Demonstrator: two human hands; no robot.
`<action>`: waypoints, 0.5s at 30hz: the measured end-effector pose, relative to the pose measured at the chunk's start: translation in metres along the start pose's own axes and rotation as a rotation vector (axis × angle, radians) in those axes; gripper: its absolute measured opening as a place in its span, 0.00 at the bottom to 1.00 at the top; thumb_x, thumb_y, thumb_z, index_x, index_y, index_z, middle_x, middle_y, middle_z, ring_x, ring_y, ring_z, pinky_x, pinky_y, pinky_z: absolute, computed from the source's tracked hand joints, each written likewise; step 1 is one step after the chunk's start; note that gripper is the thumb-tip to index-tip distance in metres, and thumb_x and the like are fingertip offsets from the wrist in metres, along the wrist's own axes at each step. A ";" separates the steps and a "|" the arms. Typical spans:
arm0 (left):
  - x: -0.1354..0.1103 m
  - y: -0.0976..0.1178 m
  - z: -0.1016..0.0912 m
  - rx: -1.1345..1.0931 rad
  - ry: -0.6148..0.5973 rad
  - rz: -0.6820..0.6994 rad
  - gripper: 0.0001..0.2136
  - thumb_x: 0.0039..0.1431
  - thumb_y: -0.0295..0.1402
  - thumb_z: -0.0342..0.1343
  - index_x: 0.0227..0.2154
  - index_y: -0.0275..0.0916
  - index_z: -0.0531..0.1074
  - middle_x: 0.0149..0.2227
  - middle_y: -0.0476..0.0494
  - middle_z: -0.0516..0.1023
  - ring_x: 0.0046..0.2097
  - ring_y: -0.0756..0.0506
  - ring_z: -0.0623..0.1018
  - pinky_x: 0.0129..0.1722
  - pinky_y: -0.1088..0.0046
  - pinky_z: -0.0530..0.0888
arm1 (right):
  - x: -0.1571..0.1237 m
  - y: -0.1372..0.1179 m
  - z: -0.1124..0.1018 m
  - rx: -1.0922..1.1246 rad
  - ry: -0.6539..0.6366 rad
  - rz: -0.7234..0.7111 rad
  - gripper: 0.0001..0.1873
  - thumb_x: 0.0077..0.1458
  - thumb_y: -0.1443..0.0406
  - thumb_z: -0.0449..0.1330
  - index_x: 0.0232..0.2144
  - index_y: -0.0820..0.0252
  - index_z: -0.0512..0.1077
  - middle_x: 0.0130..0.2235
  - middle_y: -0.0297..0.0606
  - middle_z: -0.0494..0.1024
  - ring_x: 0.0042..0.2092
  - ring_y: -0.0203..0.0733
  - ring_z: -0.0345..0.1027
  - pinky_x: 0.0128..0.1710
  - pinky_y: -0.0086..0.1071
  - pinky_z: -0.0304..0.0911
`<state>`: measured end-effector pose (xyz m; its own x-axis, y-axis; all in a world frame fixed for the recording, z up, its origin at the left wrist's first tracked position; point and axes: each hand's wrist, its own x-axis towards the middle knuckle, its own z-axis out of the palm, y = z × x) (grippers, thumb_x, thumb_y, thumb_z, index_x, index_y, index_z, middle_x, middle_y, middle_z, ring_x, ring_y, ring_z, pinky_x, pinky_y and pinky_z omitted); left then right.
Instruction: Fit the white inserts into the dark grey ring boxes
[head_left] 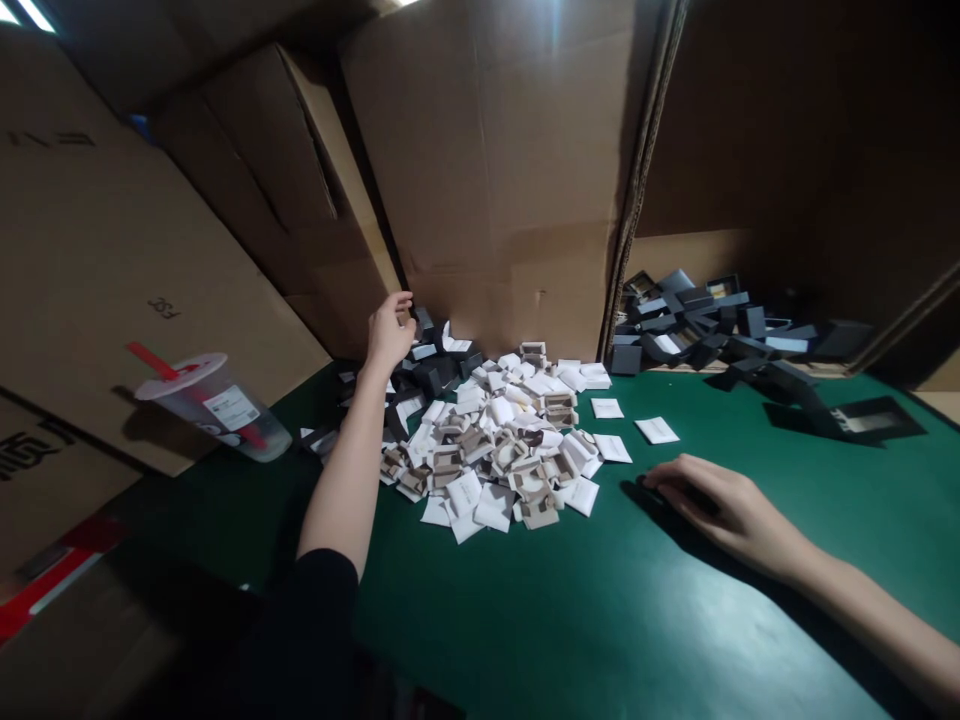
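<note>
My left hand reaches out over a heap of small black boxes at the back of the table. Its fingers are bent and apart, and I see nothing held in them. Beside that heap lies a large pile of small white folded card inserts, some with brown-grey undersides showing. To the right of the pile, my right hand hovers low or rests at the green tabletop, fingers loosely curved and nothing visible in them. A single white card lies just beyond its fingertips.
A plastic drink cup with a red straw leans at the left. Cardboard boxes wall the back and left. At the back right, an open carton holds many black boxes, and an open black box lies in front.
</note>
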<state>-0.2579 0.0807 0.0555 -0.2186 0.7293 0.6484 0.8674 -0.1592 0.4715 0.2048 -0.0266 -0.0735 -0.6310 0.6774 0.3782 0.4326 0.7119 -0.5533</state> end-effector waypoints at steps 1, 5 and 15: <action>0.000 0.004 0.000 0.016 -0.011 0.011 0.21 0.49 0.20 0.52 0.48 0.35 0.69 0.46 0.40 0.77 0.48 0.45 0.77 0.52 0.67 0.72 | 0.000 0.000 0.000 -0.003 0.002 -0.004 0.09 0.62 0.64 0.51 0.42 0.55 0.69 0.38 0.39 0.75 0.38 0.39 0.71 0.35 0.31 0.67; -0.007 0.039 -0.017 0.111 0.019 0.147 0.15 0.51 0.22 0.54 0.43 0.38 0.72 0.46 0.43 0.77 0.50 0.43 0.75 0.54 0.65 0.70 | -0.001 0.002 0.001 -0.001 0.012 -0.029 0.09 0.61 0.64 0.52 0.41 0.55 0.70 0.37 0.39 0.75 0.38 0.40 0.71 0.35 0.32 0.66; -0.059 0.123 -0.082 0.035 0.377 0.445 0.09 0.61 0.24 0.49 0.38 0.42 0.71 0.44 0.49 0.75 0.50 0.48 0.73 0.54 0.67 0.69 | -0.001 0.003 -0.010 0.275 0.198 0.283 0.30 0.62 0.51 0.45 0.13 0.58 0.62 0.17 0.36 0.67 0.20 0.36 0.61 0.21 0.31 0.59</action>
<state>-0.1749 -0.0359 0.1244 0.0315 0.3089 0.9506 0.9250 -0.3694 0.0894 0.2129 -0.0235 -0.0683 -0.3655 0.8800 0.3035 0.3663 0.4357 -0.8222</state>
